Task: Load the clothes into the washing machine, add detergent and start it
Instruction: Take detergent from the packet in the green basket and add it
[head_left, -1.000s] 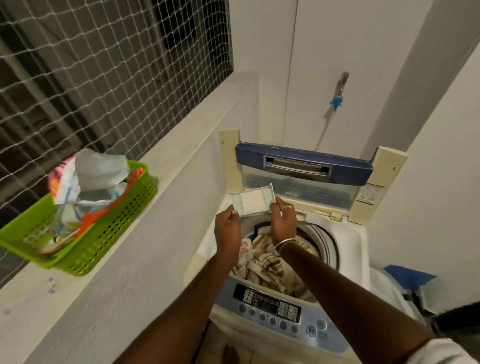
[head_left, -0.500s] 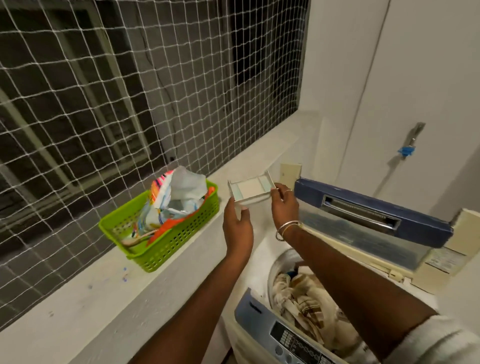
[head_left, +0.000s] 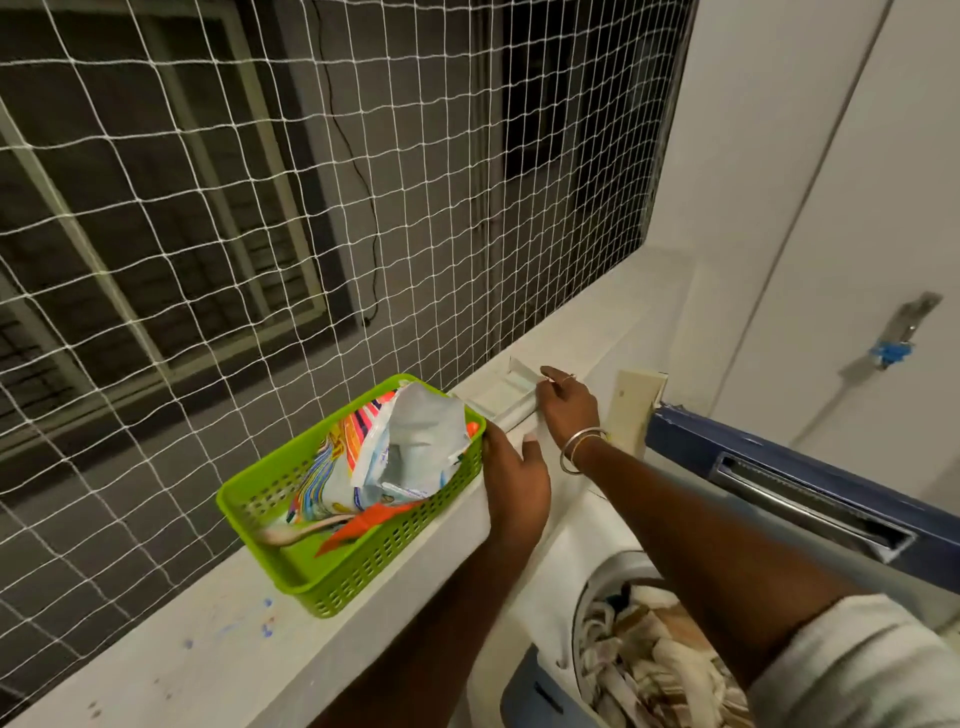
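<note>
The detergent drawer (head_left: 501, 396) is set on the window ledge (head_left: 182, 670), just right of the green basket (head_left: 374, 566), with its near end close to the ledge's edge. Its right wall is pinched narrowly by the right grip (head_left: 569, 410). The left grip (head_left: 514, 478) is laid at the ledge's edge between basket and drawer; whether anything is held by it cannot be told. The opened detergent packet (head_left: 410, 447) is stood in the basket, and the clothes (head_left: 649, 670) are already in the drum of the washing machine (head_left: 561, 571), whose lid (head_left: 685, 441) is raised.

The drawer looks light and is placed near the drop. If it is let go off balance, or knocked by a wrist as the packet is reached for, it could be tipped off the ledge, down beside the machine or onto the laundry. The packet's mouth is wide and crumpled, so powder could be overshot past the small compartments and scattered along the ledge. The basket could also be dragged toward the edge if the packet is pulled out while it is left unsteadied.
</note>
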